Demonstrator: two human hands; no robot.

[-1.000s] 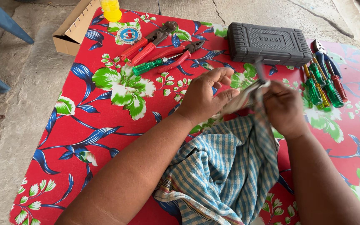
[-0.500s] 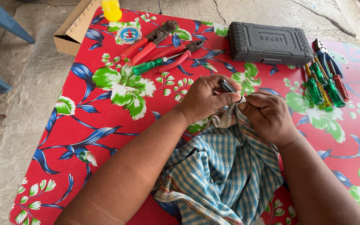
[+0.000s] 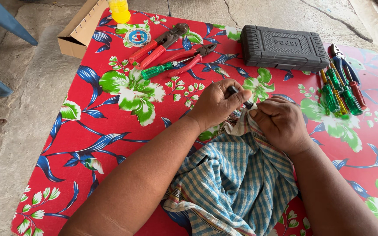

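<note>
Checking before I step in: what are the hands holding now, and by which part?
Left hand pinches a small dark tool by its upper end; right hand holds the checked cloth bunched around its lower part.

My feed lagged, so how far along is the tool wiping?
Done: cannot tell; no tool looks visibly cleaned. In hand: the left hand pinches a small dark tool while the right hand rubs it with the checked cloth. Left: pliers and screwdrivers lie on the mat, untouched.

Probably an outdoor work spot: cracked concrete floor (image 3: 18,113), hand tools (image 3: 171,52) on cloth.
</note>
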